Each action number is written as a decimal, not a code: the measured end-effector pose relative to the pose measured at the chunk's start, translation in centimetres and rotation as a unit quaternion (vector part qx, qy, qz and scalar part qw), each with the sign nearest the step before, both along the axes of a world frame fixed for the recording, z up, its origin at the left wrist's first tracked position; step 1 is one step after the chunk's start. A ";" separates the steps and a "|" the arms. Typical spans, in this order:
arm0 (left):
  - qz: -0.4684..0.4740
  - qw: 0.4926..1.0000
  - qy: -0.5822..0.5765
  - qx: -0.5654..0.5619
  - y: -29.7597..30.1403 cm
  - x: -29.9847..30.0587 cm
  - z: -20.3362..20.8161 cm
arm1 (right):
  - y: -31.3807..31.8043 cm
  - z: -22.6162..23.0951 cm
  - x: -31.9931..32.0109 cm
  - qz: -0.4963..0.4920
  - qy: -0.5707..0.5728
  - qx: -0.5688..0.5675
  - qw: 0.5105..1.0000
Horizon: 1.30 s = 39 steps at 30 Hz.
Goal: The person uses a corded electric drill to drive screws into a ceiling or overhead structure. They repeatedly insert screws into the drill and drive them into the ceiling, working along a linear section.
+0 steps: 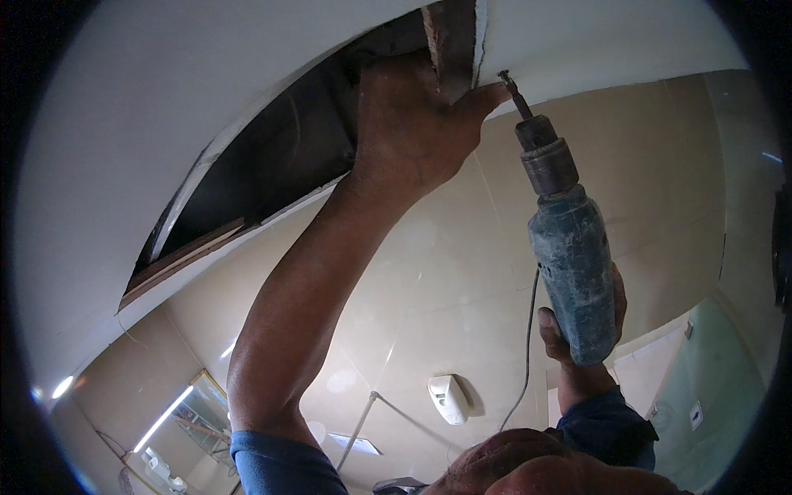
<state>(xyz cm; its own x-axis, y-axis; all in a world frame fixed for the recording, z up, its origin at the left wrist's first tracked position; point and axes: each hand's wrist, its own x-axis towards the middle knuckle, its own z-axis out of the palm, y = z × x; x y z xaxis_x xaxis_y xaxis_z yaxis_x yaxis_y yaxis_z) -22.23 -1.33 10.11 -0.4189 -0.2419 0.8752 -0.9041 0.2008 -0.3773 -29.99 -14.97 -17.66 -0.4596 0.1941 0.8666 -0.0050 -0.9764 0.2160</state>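
My left hand (412,124) reaches up into a long dark opening in the white ceiling board (602,41). Its fingers disappear behind a wooden strip (454,54) at the opening's right end, while the thumb stretches right under the board, so the hand grips the edge. In my right hand (554,337) is a worn blue-green power drill (573,256), pointing upward. A bit sits in its chuck, and a small dark screw (503,76) shows at the tip, beside the left thumb and against or very near the board. The right fingers are partly hidden behind the drill body.
A dark power cord (532,346) hangs down left of the drill. Wooden edging (181,260) lines the opening's lower left side. Beige walls stand below, with a white wall dispenser (448,399), a mirror (202,425) at lower left and a greenish glass panel (709,396) at right.
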 end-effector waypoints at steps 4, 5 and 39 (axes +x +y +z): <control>-0.007 1.000 0.014 0.011 0.1 -0.1 -0.1 | -0.3 -0.2 0.0 -0.069 -0.019 0.029 0.997; -0.010 1.000 0.015 0.016 0.1 -0.1 -0.1 | -0.4 -0.4 0.1 -0.091 -0.028 0.041 0.995; 0.014 0.999 0.031 0.035 0.5 -0.7 0.1 | -0.4 -1.3 -0.8 -0.018 -0.007 0.034 0.999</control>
